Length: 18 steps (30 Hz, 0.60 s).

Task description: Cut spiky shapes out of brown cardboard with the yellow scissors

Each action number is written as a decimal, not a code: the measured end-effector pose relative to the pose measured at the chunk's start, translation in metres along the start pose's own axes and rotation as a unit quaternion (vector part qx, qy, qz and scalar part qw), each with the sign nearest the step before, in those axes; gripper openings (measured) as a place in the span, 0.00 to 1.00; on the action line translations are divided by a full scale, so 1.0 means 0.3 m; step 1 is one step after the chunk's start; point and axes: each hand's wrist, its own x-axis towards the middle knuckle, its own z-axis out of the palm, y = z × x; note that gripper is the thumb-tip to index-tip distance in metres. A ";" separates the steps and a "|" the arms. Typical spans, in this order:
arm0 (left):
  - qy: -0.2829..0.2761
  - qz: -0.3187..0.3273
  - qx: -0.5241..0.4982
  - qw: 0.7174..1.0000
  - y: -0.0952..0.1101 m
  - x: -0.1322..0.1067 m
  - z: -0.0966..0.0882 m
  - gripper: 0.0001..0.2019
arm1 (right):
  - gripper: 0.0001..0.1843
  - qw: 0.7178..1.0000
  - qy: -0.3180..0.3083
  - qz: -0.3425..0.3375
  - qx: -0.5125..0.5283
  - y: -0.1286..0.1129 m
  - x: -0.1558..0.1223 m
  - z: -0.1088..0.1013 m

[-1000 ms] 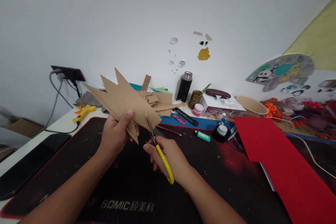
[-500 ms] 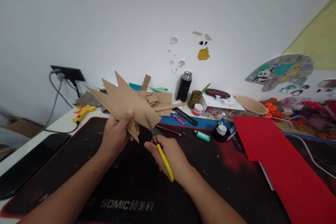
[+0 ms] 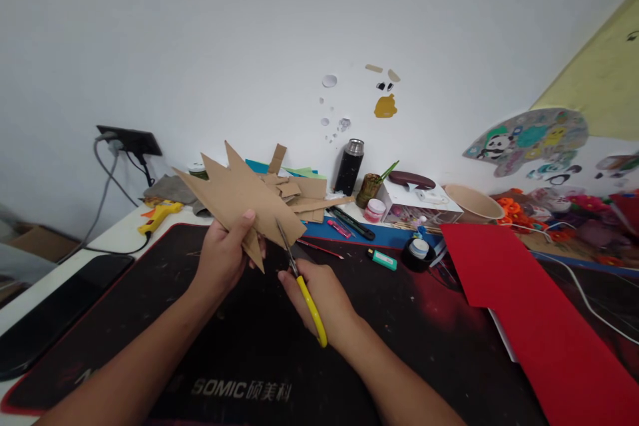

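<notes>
My left hand point(image 3: 227, 246) grips a brown piece of cardboard point(image 3: 244, 193) with several pointed spikes along its left side. The thumb lies on top and the other fingers are mostly hidden beneath. A pair of scissors point(image 3: 310, 303) with yellow handles is in my right hand point(image 3: 324, 293), whose fingers are wrapped round them. One blade lies over the cardboard near its lower right edge; the other blade is largely hidden. Both hands are above the black desk mat point(image 3: 239, 339).
Cardboard scraps point(image 3: 294, 190) are piled behind the piece. A black flask point(image 3: 350, 166), a utility knife point(image 3: 352, 223) and a green lighter point(image 3: 382, 259) are further right. A red sheet point(image 3: 524, 299) covers the right side. On the left lie a yellow glue gun point(image 3: 160, 216) and a black phone-like slab point(image 3: 60, 313).
The cardboard has tilted slightly, its spiked end shifting right and down. The scissors stay at nearly the same spot on it, their handle moving marginally left. The camera view has shifted a little.
</notes>
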 end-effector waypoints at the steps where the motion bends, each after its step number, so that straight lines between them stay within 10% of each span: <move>1: 0.000 -0.001 -0.002 1.000 -0.001 0.000 -0.001 0.18 | 0.13 1.000 0.004 0.001 -0.005 0.003 0.000 0.004; 18: -0.001 0.012 0.025 1.000 -0.001 -0.001 -0.013 0.16 | 0.11 0.998 -0.037 0.020 0.052 0.021 -0.006 0.012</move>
